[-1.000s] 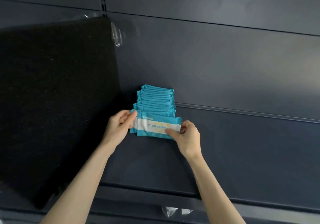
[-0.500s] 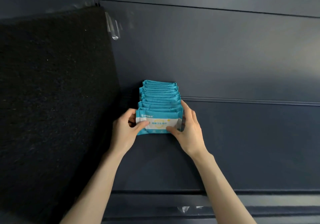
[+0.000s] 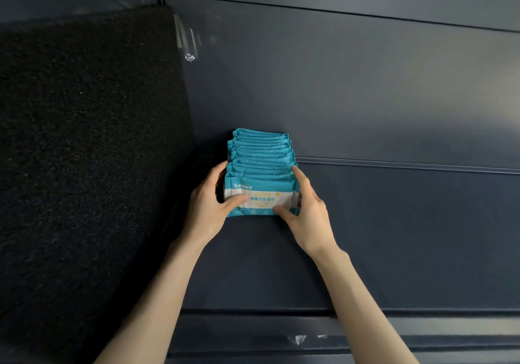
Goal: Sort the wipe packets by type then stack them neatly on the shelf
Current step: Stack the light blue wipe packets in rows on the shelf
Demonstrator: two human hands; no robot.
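- The shelf's front rail point(image 3: 365, 332) lies nearest, well in front of the row of wipe packets point(image 3: 261, 152), with scraps of clear plastic point(image 3: 298, 339) on it.
- The dark blue shelf point(image 3: 394, 237) bears the row and nothing else that shows.
- The left hand point(image 3: 209, 209) grips the row's left end: its thumb lies on the printed face of the front packet point(image 3: 264, 195) and its fingers curl round the side.
- The right hand point(image 3: 306, 211) clasps the row's right end, thumb on the front packet's lower corner, fingers laid along the side.
- The teal packets stand on their long edges, one behind another. Each long axis runs left to right, and the white label of the front one faces the camera.
- The row itself runs straight back, its last packet at or touching the back wall point(image 3: 351, 88).
- A black foam panel point(image 3: 84, 138) stands just left of the row, tilted.
- A clear plastic clip point(image 3: 190, 57) sits on the wall above and left of the row.
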